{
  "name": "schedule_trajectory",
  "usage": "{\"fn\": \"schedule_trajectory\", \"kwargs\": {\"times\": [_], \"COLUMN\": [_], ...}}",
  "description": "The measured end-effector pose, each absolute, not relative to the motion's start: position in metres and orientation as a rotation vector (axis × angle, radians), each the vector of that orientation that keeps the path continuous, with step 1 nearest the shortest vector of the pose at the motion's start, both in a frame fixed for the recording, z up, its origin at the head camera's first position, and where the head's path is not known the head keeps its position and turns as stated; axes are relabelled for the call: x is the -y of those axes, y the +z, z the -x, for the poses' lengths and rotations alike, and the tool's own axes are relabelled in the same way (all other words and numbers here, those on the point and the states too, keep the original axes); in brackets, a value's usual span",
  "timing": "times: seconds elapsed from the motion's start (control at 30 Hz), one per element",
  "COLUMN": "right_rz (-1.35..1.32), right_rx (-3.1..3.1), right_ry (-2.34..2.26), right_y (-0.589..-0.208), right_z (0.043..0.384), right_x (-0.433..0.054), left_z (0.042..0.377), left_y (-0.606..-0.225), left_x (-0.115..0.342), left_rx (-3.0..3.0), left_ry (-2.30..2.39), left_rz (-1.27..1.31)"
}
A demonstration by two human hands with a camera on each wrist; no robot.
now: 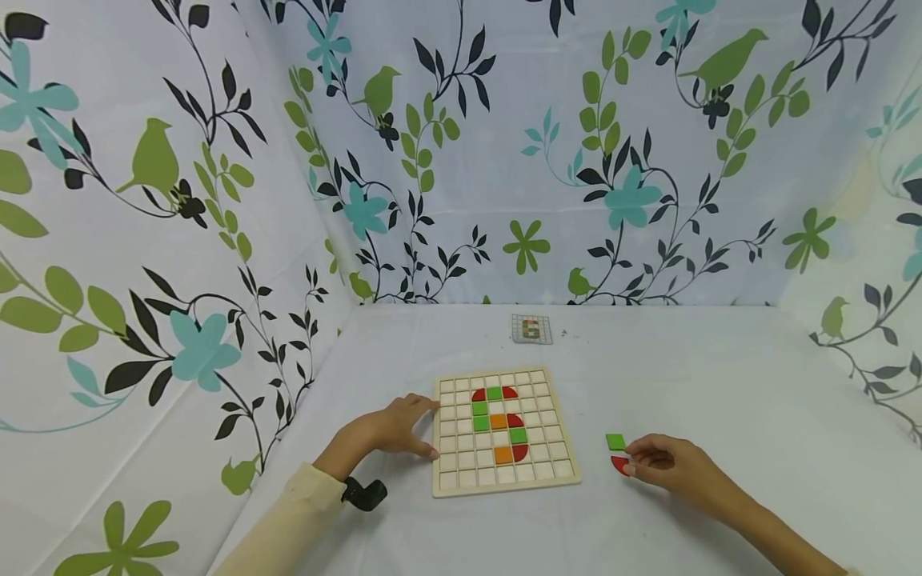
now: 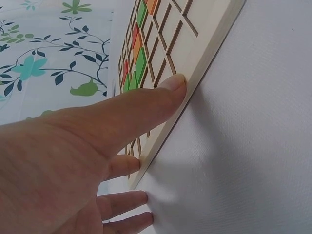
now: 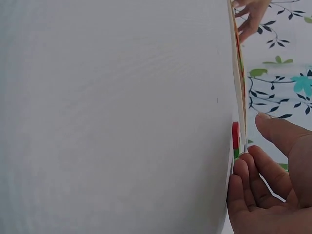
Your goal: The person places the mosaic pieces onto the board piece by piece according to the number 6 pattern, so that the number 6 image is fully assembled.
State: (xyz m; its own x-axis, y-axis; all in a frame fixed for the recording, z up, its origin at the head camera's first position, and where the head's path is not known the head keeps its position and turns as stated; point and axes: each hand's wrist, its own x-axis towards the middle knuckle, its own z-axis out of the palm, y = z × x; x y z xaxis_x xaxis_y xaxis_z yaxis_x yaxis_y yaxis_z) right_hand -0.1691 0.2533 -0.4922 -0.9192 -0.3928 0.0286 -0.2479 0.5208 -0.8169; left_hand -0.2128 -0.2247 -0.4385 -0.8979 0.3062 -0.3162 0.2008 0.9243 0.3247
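Note:
A square wooden grid board [image 1: 463, 478] lies flat on the white cloth. Several red, green and orange tiles [image 1: 499, 422] sit in its cells as an S-like figure. My left hand [image 1: 392, 424] rests at the board's left edge; in the left wrist view the thumb [image 2: 173, 85] touches the rim, fingers spread. To the right of the board, my right hand [image 1: 670, 464] has its fingertips at a green square tile [image 1: 615, 442] and a red quarter-round tile [image 1: 619, 465]. The right wrist view shows thumb and fingers apart, with the red tile [image 3: 235, 135] beyond them.
A small printed pattern card [image 1: 531, 329] lies behind the board, with a similar coloured figure on its grid. White cloth [image 1: 684, 368] covers the table. Curtains [image 1: 468, 160] with birds, leaves and flowers hang behind and at the sides. A black strap [image 1: 364, 494] circles my left wrist.

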Motion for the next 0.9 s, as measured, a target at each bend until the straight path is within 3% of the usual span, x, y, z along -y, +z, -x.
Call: {"fn": "schedule_trajectory", "kwargs": {"times": [0.9], "right_rz": [0.817], "right_rx": [-2.796], "right_ry": [-1.123], "right_y": [-0.4968], "right_z": [0.1697], "right_x": [-0.2441], "left_z": [0.2127], "left_y": [-0.4448], "left_x": [0.2273], "left_rx": [-2.724], "left_ry": [0.399], "left_rz": [-0.381]}}
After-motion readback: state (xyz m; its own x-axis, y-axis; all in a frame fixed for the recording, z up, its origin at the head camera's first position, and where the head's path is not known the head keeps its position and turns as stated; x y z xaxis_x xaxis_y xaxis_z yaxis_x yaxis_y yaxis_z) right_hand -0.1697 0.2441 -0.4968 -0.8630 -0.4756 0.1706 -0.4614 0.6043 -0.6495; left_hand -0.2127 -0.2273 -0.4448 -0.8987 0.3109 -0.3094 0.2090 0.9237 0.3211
